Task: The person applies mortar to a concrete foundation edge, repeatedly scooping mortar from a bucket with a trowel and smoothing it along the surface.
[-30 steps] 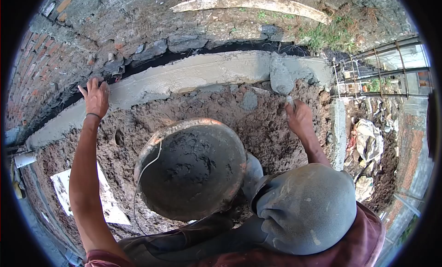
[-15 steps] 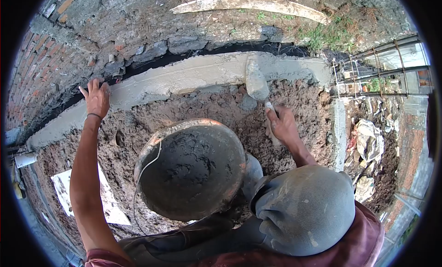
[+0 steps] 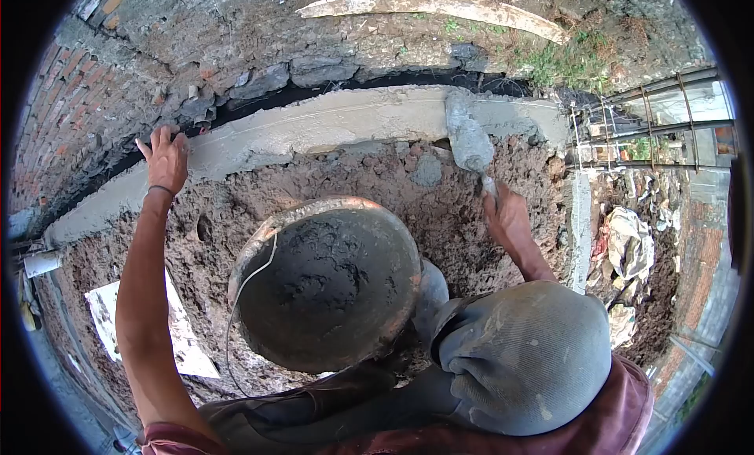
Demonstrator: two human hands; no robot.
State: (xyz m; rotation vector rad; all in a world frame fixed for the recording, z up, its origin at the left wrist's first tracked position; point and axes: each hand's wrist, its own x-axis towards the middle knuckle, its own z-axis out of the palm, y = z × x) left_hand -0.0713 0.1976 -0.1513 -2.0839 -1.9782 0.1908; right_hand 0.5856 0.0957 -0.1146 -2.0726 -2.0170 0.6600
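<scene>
My left hand [image 3: 166,158] rests at the left part of the low mortar-covered wall [image 3: 314,125], its fingers apart over the far edge and nothing held. Wrapped round the handle of a trowel [image 3: 469,141] is my right hand [image 3: 506,213]. The trowel's blade, coated with wet mortar, lies against the wall's top and near side. A thin string runs along the wall top. Between my arms stands a round basin [image 3: 330,286] with wet grey mortar inside and a wire loop on its left rim.
Steel reinforcing bars [image 3: 648,125] jut out at the right. Crumpled sacks [image 3: 627,243] lie below them. A white board [image 3: 184,333] is on the soil at the left. Beyond the wall runs a dark gap, with a long plank [image 3: 432,3] farther off.
The trowel first moved left along the wall with my right hand, then came back to the right over the last half second. My left hand has stayed in about the same place.
</scene>
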